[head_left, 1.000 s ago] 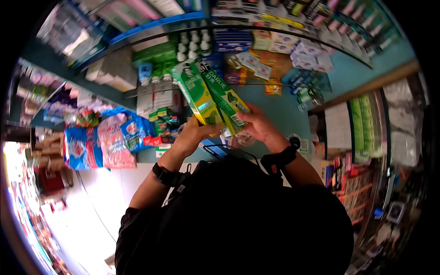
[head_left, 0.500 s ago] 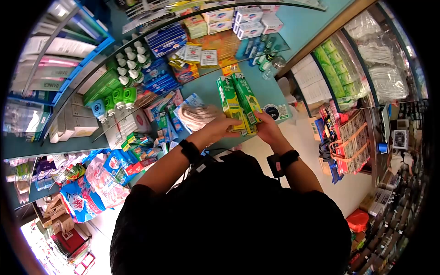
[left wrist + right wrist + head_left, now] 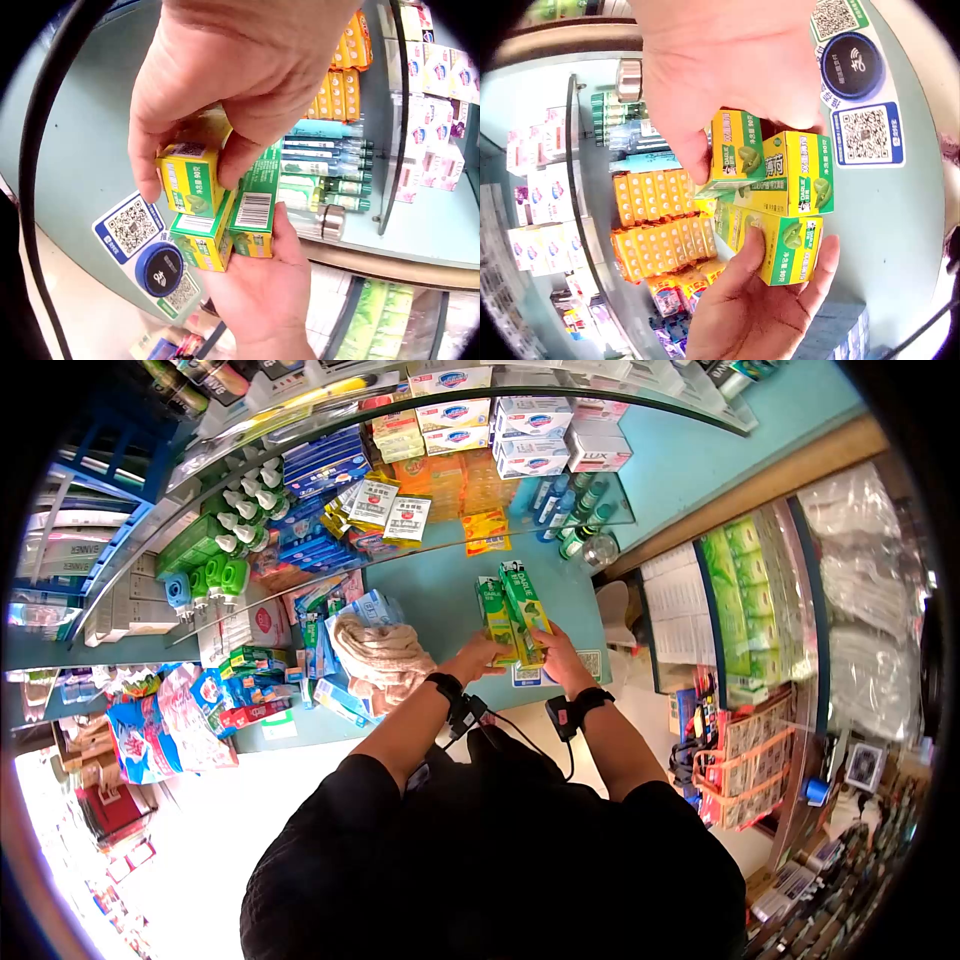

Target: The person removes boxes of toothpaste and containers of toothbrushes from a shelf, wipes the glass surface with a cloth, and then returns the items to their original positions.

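Both hands hold green-and-yellow Darlie toothpaste boxes [image 3: 520,600] above the counter, their long sides nearly parallel. My left hand [image 3: 478,657] pinches one toothpaste box [image 3: 193,180] between thumb and fingers, with its printed yellow end showing. Two more boxes are in my right hand [image 3: 562,660]: one with a barcode end [image 3: 253,214], the other [image 3: 201,244] beside it, just under the left hand's box. In the right wrist view the three yellow ends [image 3: 799,172] cluster together, the right thumb along one side.
On the counter [image 3: 430,580], a coiled beige cloth bundle [image 3: 385,660] lies left of the hands among small boxes. Payment QR cards [image 3: 870,135] lie near the front edge. A glass shelf [image 3: 450,545] with soap boxes [image 3: 530,435] and bottles [image 3: 570,510] stands behind.
The toothpaste boxes have dropped away from the head camera toward the counter, and the two seen there now lie closer to parallel. The head view has swung across the counter. Both hands keep their hold.
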Demonstrator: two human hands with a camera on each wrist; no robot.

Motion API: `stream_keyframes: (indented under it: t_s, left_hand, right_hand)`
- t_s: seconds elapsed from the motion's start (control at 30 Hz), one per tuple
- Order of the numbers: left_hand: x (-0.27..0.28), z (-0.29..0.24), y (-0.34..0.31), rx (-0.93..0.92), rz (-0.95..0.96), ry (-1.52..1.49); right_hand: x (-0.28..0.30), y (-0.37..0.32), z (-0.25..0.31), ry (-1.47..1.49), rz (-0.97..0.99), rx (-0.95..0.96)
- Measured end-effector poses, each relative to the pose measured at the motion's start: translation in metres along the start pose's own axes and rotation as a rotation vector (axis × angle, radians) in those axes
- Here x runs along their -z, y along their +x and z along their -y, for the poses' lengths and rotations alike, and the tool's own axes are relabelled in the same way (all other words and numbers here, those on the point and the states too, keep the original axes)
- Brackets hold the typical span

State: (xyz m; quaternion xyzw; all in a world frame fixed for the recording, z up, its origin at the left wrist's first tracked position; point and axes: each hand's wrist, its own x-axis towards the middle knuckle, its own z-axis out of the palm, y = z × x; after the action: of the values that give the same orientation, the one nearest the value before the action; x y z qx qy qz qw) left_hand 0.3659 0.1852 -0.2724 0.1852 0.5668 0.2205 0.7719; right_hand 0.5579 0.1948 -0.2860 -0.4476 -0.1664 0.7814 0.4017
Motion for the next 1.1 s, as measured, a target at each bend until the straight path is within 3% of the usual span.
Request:
stream_keyframes:
  t_s: [0.3, 0.4, 0.5, 0.8, 0.9, 1.0, 1.1]
  left_hand:
    - [-0.006, 0.013, 0.054, -0.117, -0.157, -0.097]
    - [-0.016, 0.016, 0.067, -0.045, -0.321, -0.043]
    - [-0.016, 0.031, 0.081, -0.104, -0.398, 0.013]
    - [-0.004, 0.048, 0.090, -0.014, -0.471, 0.371]
    - [0.000, 0.062, 0.092, -0.058, -0.439, 0.450]
    - [0.008, 0.071, 0.097, -0.224, -0.417, 0.600]
    - [0.022, 0.096, 0.131, -0.407, -0.359, 0.636]
  right_hand:
    - [0.022, 0.046, -0.001, -0.208, -0.123, -0.048]
    - [0.023, 0.048, 0.004, -0.259, -0.104, -0.072]
    - [0.030, 0.054, -0.001, -0.350, -0.089, -0.063]
    - [0.034, 0.045, -0.003, -0.801, -0.089, -0.025]
    - [0.056, 0.062, -0.025, -1.080, -0.019, 0.158]
    - [0.045, 0.056, -0.018, -1.215, -0.026, 0.167]
    - [0.058, 0.068, -0.028, -1.201, 0.009, 0.321]
